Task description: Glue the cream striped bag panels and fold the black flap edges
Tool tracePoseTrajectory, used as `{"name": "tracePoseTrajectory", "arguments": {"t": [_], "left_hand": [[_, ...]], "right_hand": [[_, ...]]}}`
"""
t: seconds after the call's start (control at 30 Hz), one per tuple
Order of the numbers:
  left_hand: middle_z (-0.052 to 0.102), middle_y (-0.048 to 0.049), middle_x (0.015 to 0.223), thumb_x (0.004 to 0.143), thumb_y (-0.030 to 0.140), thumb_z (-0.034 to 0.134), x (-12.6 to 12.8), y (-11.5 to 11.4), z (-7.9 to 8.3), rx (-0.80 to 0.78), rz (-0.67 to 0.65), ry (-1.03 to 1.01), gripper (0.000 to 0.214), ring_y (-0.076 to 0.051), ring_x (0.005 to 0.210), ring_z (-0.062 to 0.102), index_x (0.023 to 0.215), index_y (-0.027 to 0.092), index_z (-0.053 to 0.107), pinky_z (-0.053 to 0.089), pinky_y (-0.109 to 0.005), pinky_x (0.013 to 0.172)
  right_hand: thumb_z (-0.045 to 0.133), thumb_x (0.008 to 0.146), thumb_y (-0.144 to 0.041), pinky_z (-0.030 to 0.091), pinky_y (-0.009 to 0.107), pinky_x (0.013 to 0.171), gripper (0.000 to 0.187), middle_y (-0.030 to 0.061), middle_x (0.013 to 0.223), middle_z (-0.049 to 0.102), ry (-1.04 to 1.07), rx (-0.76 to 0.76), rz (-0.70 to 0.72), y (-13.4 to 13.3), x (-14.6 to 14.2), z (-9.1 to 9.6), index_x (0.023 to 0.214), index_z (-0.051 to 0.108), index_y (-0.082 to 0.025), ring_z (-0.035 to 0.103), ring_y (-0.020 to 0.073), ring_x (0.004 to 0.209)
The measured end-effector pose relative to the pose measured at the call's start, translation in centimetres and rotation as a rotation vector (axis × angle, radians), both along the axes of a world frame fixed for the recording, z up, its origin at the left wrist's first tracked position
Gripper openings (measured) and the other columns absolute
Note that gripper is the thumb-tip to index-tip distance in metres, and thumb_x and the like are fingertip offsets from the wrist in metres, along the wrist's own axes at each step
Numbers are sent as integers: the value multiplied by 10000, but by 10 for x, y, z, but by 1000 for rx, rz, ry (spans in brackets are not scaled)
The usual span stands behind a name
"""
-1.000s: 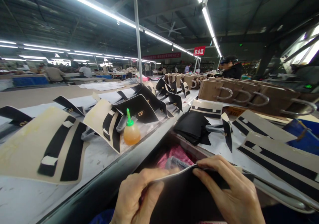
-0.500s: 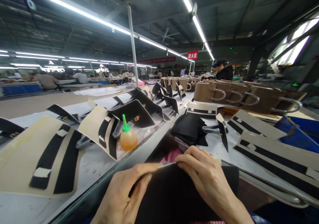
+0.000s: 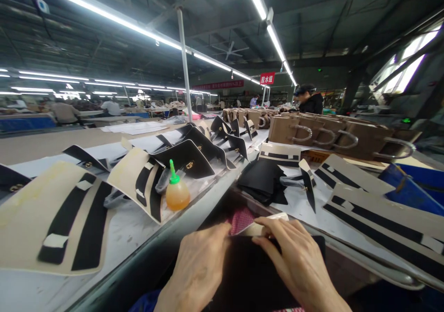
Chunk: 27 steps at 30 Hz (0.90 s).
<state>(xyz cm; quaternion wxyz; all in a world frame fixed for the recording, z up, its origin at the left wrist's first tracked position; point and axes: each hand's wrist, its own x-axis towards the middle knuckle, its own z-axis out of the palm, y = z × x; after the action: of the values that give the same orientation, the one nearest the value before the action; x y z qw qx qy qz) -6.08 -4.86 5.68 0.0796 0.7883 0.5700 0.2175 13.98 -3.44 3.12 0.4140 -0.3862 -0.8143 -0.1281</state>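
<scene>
A black sheet panel (image 3: 253, 275) is held upright in front of me near the bottom of the view. My left hand (image 3: 201, 261) is closed on its left upper edge, with most fingertips hidden behind. At the top edge, on the right, my right hand (image 3: 293, 252) pinches the same panel between thumb and fingers. A cream-coloured part (image 3: 255, 229) shows just behind the panel, close to the right fingertips. Pink checked cloth (image 3: 242, 220) lies beyond it. To the upper left stands a squeeze bottle (image 3: 177, 195) with amber liquid and a green nozzle.
Beige panels with black strips (image 3: 58, 219) lie along the left table, among black flaps with gold clasps (image 3: 189, 159). A black stack (image 3: 262, 180) sits ahead. More beige panels (image 3: 385, 219) lie right, near a blue bin (image 3: 416, 187) and brown bags (image 3: 319, 129). A co-worker (image 3: 308, 100) is beyond.
My left hand has shifted right, turning its back toward me. The right hand has moved slightly right and down. More of the cream part now shows behind the panel's top edge.
</scene>
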Motion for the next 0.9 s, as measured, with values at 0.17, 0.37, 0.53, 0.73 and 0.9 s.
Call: {"name": "tracePoseTrajectory", "arguments": {"t": [0.17,0.37,0.53,0.73,0.9], "left_hand": [[773,-44,822,934,121,471,-11,-5,-14,84,-100,-167,307,-225,776,755,942,221,761,587,-296,738],[733,-48,769,948,126,426,-5,-11,-12,146,-198,-227,324,-209,679,713,859,187,732,567,-296,630],[724,-48,752,955,113,439,-5,-13,-12,214,-265,-234,292,-197,654,699,880,166,717,562,-286,615],[708,-36,765,951,80,432,-5,-13,-13,240,-311,-244,275,-180,655,679,913,164,691,537,-268,603],[699,-32,744,972,104,428,-10,-9,-10,269,-302,-244,279,-168,643,671,919,173,693,539,-256,609]], "right_hand": [[562,997,-312,465,273,662,136,-18,823,721,65,-33,-62,2,18,-14,941,659,-235,650,144,694],[554,980,-313,507,290,644,163,-5,845,710,50,-195,-89,12,16,-14,949,709,-271,647,172,706],[526,993,-304,519,274,658,214,7,822,681,33,-202,-63,15,18,-14,1023,735,-274,638,161,708],[506,1008,-264,480,253,621,243,10,793,623,-60,-206,-1,17,19,-10,1077,739,-271,596,147,682],[493,1015,-226,429,260,650,227,11,808,607,-110,-186,26,24,14,4,976,715,-251,585,145,714]]}}
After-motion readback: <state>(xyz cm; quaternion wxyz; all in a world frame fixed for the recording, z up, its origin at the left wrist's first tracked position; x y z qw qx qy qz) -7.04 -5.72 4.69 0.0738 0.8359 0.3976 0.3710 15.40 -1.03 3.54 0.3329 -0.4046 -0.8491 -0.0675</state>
